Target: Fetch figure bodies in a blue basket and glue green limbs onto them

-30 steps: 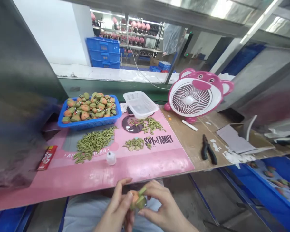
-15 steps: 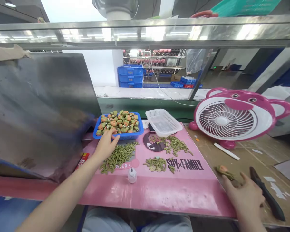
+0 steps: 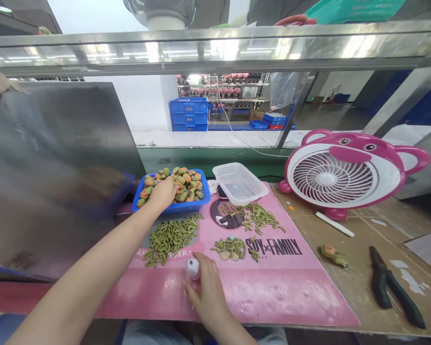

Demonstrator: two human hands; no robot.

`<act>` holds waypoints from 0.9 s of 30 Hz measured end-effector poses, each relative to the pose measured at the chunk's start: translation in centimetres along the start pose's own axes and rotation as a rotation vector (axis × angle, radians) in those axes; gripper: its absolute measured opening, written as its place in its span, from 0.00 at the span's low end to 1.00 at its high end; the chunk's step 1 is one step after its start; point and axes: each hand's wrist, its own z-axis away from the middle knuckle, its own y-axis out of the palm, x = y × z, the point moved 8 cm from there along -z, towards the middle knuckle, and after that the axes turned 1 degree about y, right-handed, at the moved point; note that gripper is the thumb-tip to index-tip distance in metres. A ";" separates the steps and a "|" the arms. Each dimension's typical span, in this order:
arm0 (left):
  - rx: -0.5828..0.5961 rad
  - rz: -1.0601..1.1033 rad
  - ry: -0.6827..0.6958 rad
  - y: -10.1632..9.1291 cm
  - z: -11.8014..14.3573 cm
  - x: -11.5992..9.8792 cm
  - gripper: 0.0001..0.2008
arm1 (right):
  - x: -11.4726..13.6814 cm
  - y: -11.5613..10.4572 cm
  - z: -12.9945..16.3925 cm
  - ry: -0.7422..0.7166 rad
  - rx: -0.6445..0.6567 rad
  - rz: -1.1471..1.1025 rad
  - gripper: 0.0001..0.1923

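Note:
My left hand (image 3: 164,192) reaches over the front rim of a blue basket (image 3: 181,207) and into a heap of small green-and-orange figures (image 3: 190,179). Its fingertips are hidden among them. Low on the pink mat, my right hand (image 3: 209,290) has its thumb and fingers around a small white bottle (image 3: 193,269) with a thin dark tip, which stands upright. Between the hands and the basket lies a pile of small green curved pieces (image 3: 172,237). A single green-and-orange figure (image 3: 331,253) rests on the brown board at right.
Black-handled pliers (image 3: 384,280) and a white stick (image 3: 334,224) lie on the right. Behind them stands a pink bear-shaped fan (image 3: 326,178). A white basket (image 3: 240,184) sits behind more green pieces (image 3: 261,216). A metal panel (image 3: 57,177) rises on the left.
My right hand has left the figure on the brown board and moved left to the white bottle. My left hand has reached farther into the heap in the blue basket.

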 end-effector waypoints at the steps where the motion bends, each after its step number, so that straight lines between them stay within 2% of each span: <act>1: -0.011 0.015 -0.009 -0.4 0.3 0.4 0.12 | -0.2 0.1 -0.3 0.026 -0.004 0.008 0.22; 6: -0.053 0.148 0.001 -1.2 1.0 1.5 0.11 | -0.2 -0.5 -0.7 0.060 -0.007 -0.030 0.16; 11: -0.100 0.355 -0.038 -0.1 0.4 2.5 0.09 | -0.3 -1.9 0.3 0.064 -0.065 -0.120 0.15; 14: -0.185 0.548 -0.071 0.2 -0.1 2.7 0.08 | -0.8 -2.6 0.9 0.106 -0.085 -0.233 0.17; 18: -0.339 0.918 -0.143 -0.9 0.7 2.2 0.07 | -0.8 -4.0 1.9 0.149 -0.157 -0.329 0.18; 21: -0.372 1.233 -0.259 -1.5 3.9 1.7 0.09 | -0.5 -5.5 3.1 0.185 -0.212 -0.393 0.18; 23: -0.336 1.406 -0.377 -0.7 7.9 1.3 0.12 | -0.6 -6.0 4.1 0.232 -0.189 -0.452 0.18; 25: -0.239 1.531 -0.523 1.3 13.0 0.8 0.15 | -0.7 -6.6 5.2 0.278 -0.174 -0.474 0.18; 27: -0.081 1.601 -0.665 4.4 18.8 0.1 0.18 | -0.8 -7.6 6.4 0.295 -0.207 -0.423 0.19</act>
